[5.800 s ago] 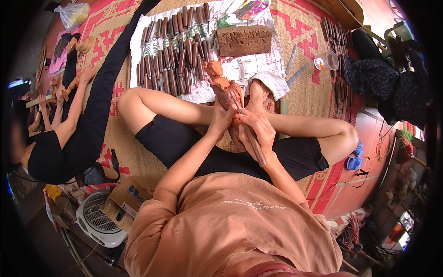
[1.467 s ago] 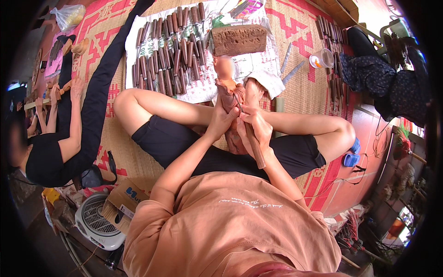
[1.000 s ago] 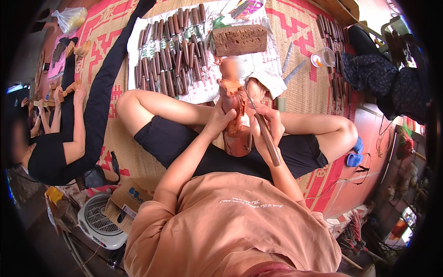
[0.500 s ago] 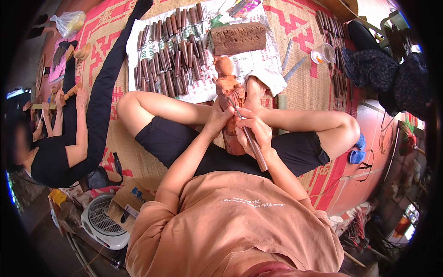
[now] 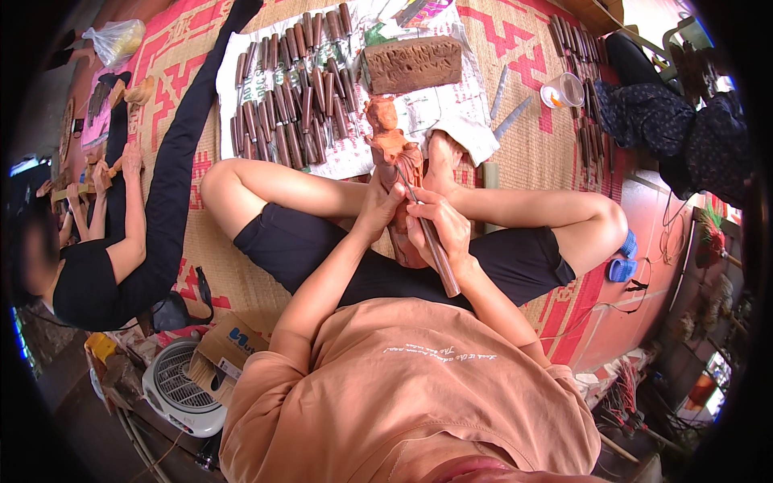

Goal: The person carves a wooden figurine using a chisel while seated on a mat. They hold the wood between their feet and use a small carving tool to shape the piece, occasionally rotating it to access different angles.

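Note:
A reddish-brown carved wooden figure [image 5: 392, 143] with a rounded head stands tilted between my bent legs, its top pointing away from me. My left hand [image 5: 382, 208] is wrapped round its left side, thumb near the tool's blade. In my right hand [image 5: 441, 224] is a carving chisel [image 5: 439, 258] with a long brown wooden handle. The handle slants back toward my shirt, and the thin metal blade meets the figure's middle. My right fingers hide part of the shaft and the figure's lower front.
Several wooden-handled chisels [image 5: 290, 101] lie on a white printed sheet [image 5: 350, 161] beyond my left leg. Near them are a brown block [image 5: 412, 66], a white cloth [image 5: 469, 138], loose blades [image 5: 510, 119] and a plastic cup [image 5: 562, 91]. Another person [image 5: 101, 270] works at the left.
The figure's head has tipped slightly left. My right hand and the chisel handle have shifted a little left, while my left hand keeps its grip.

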`<act>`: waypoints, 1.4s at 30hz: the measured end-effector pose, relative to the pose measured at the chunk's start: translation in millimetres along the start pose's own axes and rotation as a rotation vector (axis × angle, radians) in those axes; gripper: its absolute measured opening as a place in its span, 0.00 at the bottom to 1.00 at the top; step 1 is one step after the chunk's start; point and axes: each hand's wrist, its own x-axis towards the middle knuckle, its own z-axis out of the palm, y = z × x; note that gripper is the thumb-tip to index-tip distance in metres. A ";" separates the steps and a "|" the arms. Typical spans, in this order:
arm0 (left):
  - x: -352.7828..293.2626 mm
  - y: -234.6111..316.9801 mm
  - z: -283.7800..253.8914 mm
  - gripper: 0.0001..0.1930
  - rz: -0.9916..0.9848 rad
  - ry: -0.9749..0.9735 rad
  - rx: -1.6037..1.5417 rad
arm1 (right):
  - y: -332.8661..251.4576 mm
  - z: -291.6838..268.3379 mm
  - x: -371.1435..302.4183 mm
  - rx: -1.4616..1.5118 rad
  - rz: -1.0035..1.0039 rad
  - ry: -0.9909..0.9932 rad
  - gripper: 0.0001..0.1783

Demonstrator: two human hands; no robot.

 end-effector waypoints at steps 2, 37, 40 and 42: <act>0.7 -2.3 -1.1 0.44 0.007 0.000 0.022 | 0.4 2.9 -1.2 -0.009 0.006 0.031 0.10; -0.4 -0.1 2.9 0.39 0.053 0.054 0.132 | 3.3 7.7 4.6 -0.034 -0.073 0.004 0.11; -0.1 -3.5 1.5 0.41 0.078 0.053 0.170 | 4.4 7.3 5.9 -0.042 -0.086 0.003 0.11; 0.5 -7.5 -1.4 0.43 0.081 0.046 0.191 | 6.2 7.4 6.4 -0.037 -0.089 -0.002 0.12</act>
